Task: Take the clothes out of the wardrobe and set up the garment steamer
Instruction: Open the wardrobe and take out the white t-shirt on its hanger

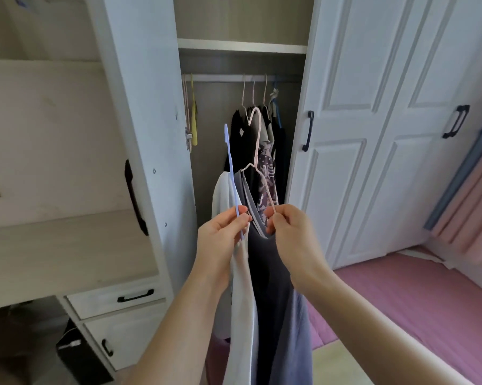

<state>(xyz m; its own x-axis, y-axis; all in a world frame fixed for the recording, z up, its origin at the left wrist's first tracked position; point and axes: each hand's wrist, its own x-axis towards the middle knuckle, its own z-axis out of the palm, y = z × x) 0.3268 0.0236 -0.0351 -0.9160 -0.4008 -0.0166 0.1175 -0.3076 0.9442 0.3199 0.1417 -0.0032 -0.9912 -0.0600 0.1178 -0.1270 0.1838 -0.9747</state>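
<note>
You hold two garments clear of the open wardrobe [242, 45]: a white garment [241, 301] on a blue hanger [232, 173] and a dark grey garment [270, 287] on a pink wire hanger [258, 151], both hanging in front of you, just outside the opening. Your left hand [223, 232] pinches the blue hanger's stem between thumb and fingers; your right hand [287, 226] is curled round the lower wire of the pink hanger. Behind them, several more dark and patterned clothes [265, 140] hang on the rail [234, 78], with spare hangers at its left end. The clothes-removal step looks to be in hand and unfinished. The next move likely calls for carrying this pair aside, perhaps to the bed [417, 301] with its pink cover at your right, while keeping each hook free of the other. No garment steamer is visible, so its set-up appears not yet begun. A white counter [62, 245] with drawers stands at your left.
</note>
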